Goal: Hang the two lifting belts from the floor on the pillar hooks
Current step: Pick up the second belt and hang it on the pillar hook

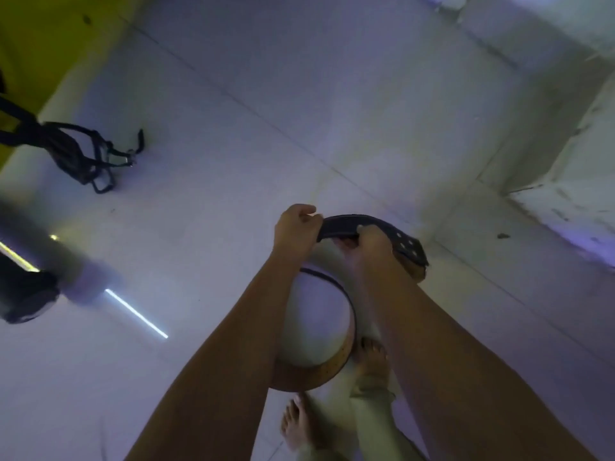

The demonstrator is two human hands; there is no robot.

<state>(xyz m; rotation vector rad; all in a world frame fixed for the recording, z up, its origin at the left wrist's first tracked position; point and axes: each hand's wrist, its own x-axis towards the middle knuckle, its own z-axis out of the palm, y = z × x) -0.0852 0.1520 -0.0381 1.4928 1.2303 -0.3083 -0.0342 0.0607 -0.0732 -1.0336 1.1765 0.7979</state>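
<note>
Both hands, left hand (294,226) and right hand (372,242), grip the black, tan-lined leather lifting belt (346,222) above the pale tiled floor (266,128). Its loop hangs low by the bare feet (a trip risk), and may slip free.

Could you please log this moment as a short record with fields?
left hand: closed on the dark end of the lifting belt
right hand: gripping the same belt near its punched holes
belt shape: curled into a loop, tan inner face showing, hanging above the floor
other gear: dark tangle of straps lying upper left
hooks: not visible
feet: bare
</note>
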